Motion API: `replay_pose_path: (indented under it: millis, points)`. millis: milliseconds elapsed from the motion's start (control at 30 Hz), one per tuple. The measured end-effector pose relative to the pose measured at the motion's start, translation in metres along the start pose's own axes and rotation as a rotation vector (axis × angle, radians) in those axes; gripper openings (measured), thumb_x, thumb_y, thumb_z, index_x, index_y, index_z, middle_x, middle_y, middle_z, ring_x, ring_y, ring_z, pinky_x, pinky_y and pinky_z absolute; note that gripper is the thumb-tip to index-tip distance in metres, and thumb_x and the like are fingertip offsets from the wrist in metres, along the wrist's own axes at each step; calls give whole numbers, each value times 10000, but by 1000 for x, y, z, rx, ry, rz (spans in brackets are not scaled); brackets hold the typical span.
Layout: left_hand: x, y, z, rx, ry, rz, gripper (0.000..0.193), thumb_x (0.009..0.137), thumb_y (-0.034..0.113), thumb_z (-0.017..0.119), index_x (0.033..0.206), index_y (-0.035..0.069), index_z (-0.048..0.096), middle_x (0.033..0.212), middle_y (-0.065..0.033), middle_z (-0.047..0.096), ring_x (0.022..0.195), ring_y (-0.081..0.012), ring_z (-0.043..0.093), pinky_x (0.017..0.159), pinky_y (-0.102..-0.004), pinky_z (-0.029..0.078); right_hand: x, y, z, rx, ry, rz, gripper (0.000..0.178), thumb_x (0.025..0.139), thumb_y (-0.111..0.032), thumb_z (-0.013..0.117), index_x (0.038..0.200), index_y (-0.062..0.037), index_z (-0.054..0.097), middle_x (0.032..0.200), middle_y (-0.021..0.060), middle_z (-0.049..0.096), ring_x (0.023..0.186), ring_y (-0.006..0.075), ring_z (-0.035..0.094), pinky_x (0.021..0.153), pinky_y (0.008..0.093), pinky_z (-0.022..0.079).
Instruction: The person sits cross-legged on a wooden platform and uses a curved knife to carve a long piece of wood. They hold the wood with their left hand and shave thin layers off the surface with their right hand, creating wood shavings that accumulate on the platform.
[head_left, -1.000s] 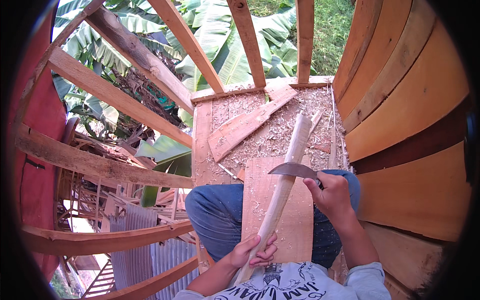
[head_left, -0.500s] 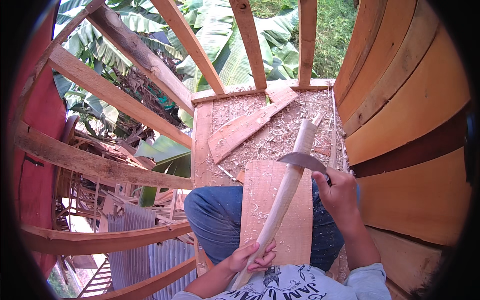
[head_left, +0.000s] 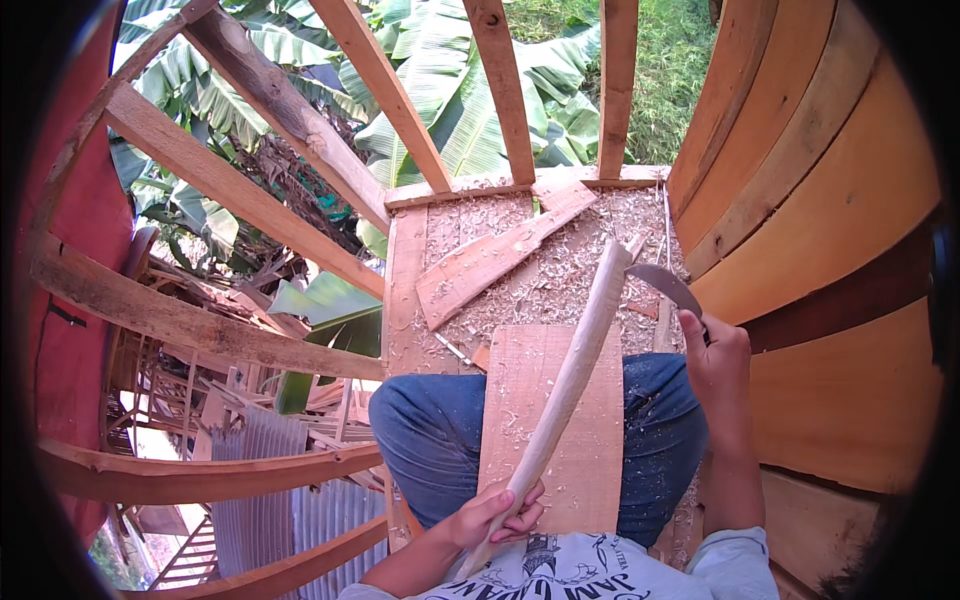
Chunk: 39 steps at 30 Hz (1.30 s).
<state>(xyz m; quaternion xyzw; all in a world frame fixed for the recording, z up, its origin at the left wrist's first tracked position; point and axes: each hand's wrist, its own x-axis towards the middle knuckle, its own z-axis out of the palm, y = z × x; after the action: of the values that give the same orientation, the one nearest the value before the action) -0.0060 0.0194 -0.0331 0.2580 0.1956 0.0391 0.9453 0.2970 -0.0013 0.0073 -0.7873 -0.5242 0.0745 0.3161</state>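
Observation:
My left hand [head_left: 499, 515] is wrapped round the lower end of a long, pale, debarked wooden stick [head_left: 567, 390], which slants up and away to the right. A flat wooden board [head_left: 588, 455] lies across my lap beneath the stick. In my right hand [head_left: 718, 358] is a knife with a curved, sickle-like dark blade [head_left: 670, 286]; its handle is mostly hidden by the fingers. The blade's tip points left at the stick's far end, and I cannot tell whether it touches. Small shavings dot the board and my jeans [head_left: 430, 430].
Curled shavings [head_left: 480, 215] cover the plank floor ahead, where a tapered wood offcut [head_left: 495, 258] lies. Slatted wooden rails [head_left: 215, 325] enclose the left and front. A plank wall [head_left: 830, 370] stands close to my right arm. Banana leaves and corrugated sheets [head_left: 255, 460] show outside.
My right hand has moved to the right and slightly up, carrying the knife off the stick's upper part to beside its far end. My left hand still grips the stick, with little movement.

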Motion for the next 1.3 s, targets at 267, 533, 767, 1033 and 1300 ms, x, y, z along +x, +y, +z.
replay_pose_path:
  millis: [267, 533, 767, 1033, 1300]
  points:
    - [-3, 7, 5, 50, -7, 10, 526, 888, 567, 468, 907, 56, 345, 630, 23, 359, 417, -23, 320, 409, -162, 252, 3, -35, -23, 97, 132, -12, 464, 841, -392, 623, 576, -31, 502, 463, 126, 453, 404, 267, 504, 424, 356, 386]
    - [16, 25, 9, 317, 26, 103, 456, 944, 506, 389, 934, 53, 343, 674, 5, 339, 465, -32, 295, 380, -172, 238, -9, 13, 15, -23, 67, -55, 509, 835, -452, 612, 568, -40, 478, 481, 134, 453, 431, 306, 505, 424, 384, 382]
    - [19, 31, 5, 799, 263, 24, 302, 970, 311, 405, 1004, 11, 427, 752, -81, 469, 707, -176, 480, 647, -315, 385, -15, 5, 32, -14, -95, -203, 525, 809, -472, 633, 554, -54, 446, 491, 127, 450, 452, 302, 518, 420, 374, 383]
    - [31, 43, 19, 733, 293, -95, 336, 969, 278, 414, 1139, -12, 418, 749, -104, 471, 710, -186, 488, 653, -331, 392, 9, 61, 48, -45, -30, 4, 470, 780, -427, 678, 558, -77, 455, 498, 114, 447, 438, 293, 499, 413, 372, 373]
    - [40, 54, 6, 728, 325, -131, 340, 966, 291, 423, 1106, -18, 404, 744, -100, 470, 695, -178, 482, 636, -317, 391, 18, 64, 62, 206, -56, 162, 472, 818, -383, 651, 584, -22, 456, 496, 139, 425, 440, 321, 481, 439, 380, 373]
